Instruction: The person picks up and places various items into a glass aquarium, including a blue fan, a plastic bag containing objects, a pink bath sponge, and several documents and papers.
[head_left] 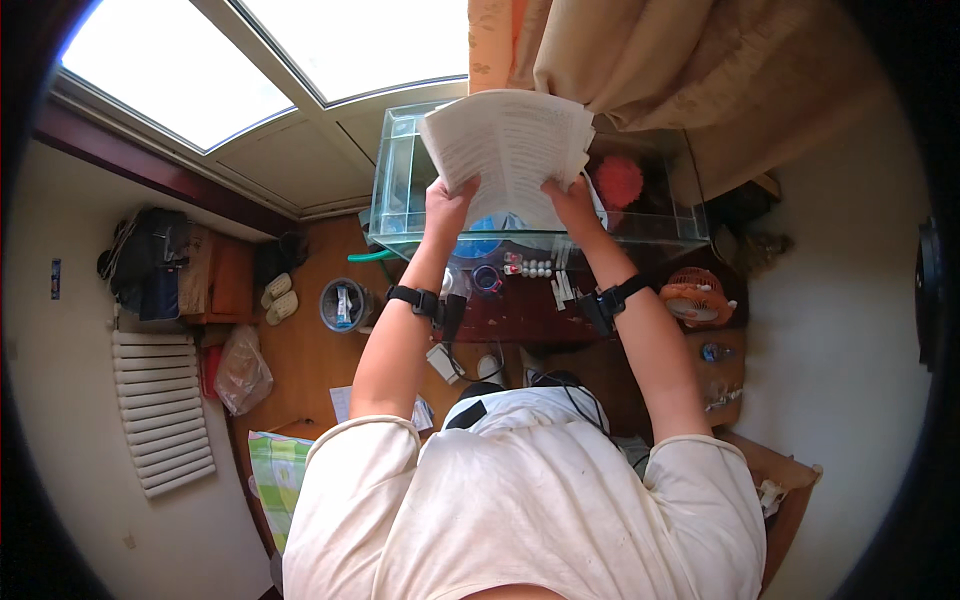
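Observation:
An open book (510, 145) with white printed pages is held up in front of me, over a glass tank (660, 222). My left hand (452, 203) grips its lower left edge with the thumb on the page. On the lower right edge, my right hand (572, 206) is closed the same way, its thumb on the facing page. The fingers behind the book are hidden. A fluffy red ball-like thing (618, 181) shows through the tank just right of the book. Black straps with small devices circle both my forearms.
Below the tank, a dark red tabletop (500, 322) bears a cup (487, 279) and a row of white round things (538, 269). A bin (344, 306) and slippers (279, 299) are on the floor at left. An orange fan (697, 298) stands at right; a beige curtain (700, 80) hangs behind.

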